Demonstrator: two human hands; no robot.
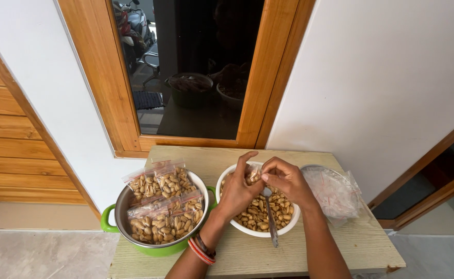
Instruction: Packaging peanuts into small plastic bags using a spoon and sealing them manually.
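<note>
My left hand [239, 190] and my right hand [286, 178] meet over a white bowl [260, 233] of peanuts. Together they pinch a small clear plastic bag [252, 174] partly filled with peanuts, fingers at its top edge. A metal spoon [271, 223] rests in the bowl, its handle sticking out over the front rim. Left of the bowl stands a green-handled steel pot [114, 219] holding several filled, sealed peanut bags [165, 206]. Red bangles sit on my left wrist.
A metal plate [309, 169] with a heap of empty clear bags [335, 194] lies at the right of the small wooden table [361, 248]. A wood-framed dark window [196, 72] sits behind, in a white wall. A wooden door stands at left.
</note>
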